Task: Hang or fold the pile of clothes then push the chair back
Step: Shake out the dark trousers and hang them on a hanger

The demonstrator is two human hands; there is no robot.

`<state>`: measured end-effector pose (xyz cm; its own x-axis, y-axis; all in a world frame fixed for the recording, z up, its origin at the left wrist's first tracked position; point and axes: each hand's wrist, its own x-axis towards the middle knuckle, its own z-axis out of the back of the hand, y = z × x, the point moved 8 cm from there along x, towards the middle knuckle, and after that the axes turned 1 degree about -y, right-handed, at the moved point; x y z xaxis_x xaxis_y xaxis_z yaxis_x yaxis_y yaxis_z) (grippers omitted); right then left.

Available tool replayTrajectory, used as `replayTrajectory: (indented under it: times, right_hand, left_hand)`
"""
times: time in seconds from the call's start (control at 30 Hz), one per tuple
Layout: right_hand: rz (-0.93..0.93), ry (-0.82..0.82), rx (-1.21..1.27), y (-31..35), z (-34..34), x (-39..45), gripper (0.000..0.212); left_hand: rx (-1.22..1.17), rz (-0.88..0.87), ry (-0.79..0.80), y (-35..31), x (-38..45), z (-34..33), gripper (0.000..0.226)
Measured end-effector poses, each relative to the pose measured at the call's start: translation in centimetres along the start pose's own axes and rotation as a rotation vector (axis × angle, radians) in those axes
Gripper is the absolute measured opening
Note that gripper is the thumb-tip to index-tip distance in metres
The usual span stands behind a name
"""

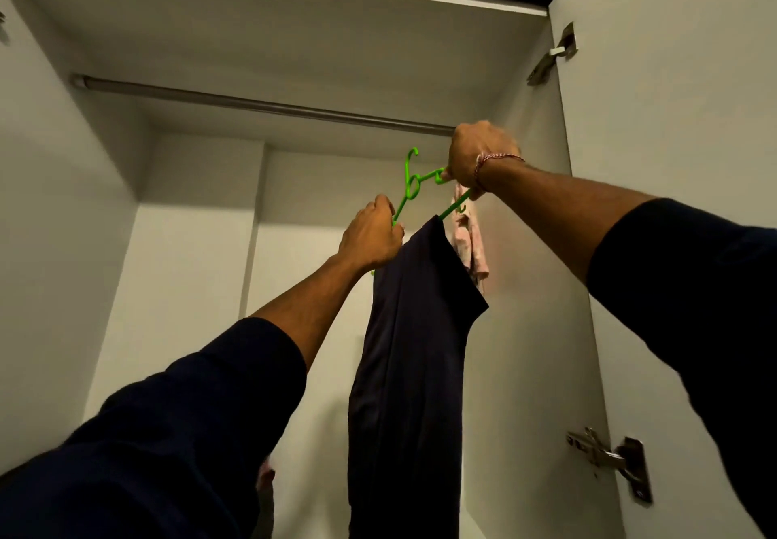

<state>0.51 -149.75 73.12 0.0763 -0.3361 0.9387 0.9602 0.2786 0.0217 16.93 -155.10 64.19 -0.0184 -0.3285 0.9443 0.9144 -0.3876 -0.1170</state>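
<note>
Both arms reach up into an open wardrobe (672, 160), toward the metal rail (260, 107) that runs across under its top panel. The left hand (372, 236) is curled round the lower arm of a green hanger (414, 183), its grip closed on the plastic just where the dark trousers (414, 349) begin. The right hand (479, 158) grips the hanger's other end, close under the rail near its right end, fingers wrapped round the plastic. The hanger is tilted, right end high, left end low, and its hook stands free in the air below the rail, not over it.

The trousers are folded across the hanger's bar and hang straight down in a long dark fall between the two forearms. Behind them, near the wardrobe's right wall, a pink garment (469, 240) hangs down; what holds it up is hidden by the right hand.

As for progress, I judge the task to be in its middle: the trousers are already on the hanger, and what is left for this piece is to lift the hook over the rail and let go. The pink garment looks already put away. The pile and the chair are out of view, so how many clothes are left cannot be told; the chair push, being last, is presumably still to come.
</note>
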Motion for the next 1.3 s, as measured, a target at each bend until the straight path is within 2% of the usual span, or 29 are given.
replayTrajectory:
  times: [0.23,0.43,0.6,0.9,1.2,1.3]
  right_hand:
    - [-0.018,-0.045,0.025,2.1,-4.1,7.9,0.025]
    - [-0.04,0.015,0.092,3.4,-7.9,14.2,0.029]
    - [-0.085,0.081,0.077,1.7,-11.1,18.0,0.027]
    - [-0.174,0.118,-0.007,-3.0,-12.9,20.8,0.03]
    - [-0.202,0.024,-0.002,-5.7,-12.1,21.9,0.019]
    - [-0.199,-0.015,-0.025,-6.2,-11.3,21.8,0.022]
  left_hand:
    - [-0.019,-0.065,-0.029,5.1,6.9,-3.5,0.024]
    - [-0.054,-0.094,-0.031,8.8,11.0,-6.1,0.023]
    - [-0.08,-0.1,-0.045,11.4,14.1,-8.2,0.018]
    - [-0.134,-0.125,-0.061,12.0,17.4,-10.2,0.016]
    - [-0.139,-0.153,-0.042,11.7,18.3,-11.4,0.019]
    - [-0.144,-0.16,-0.038,11.4,18.2,-11.8,0.019]
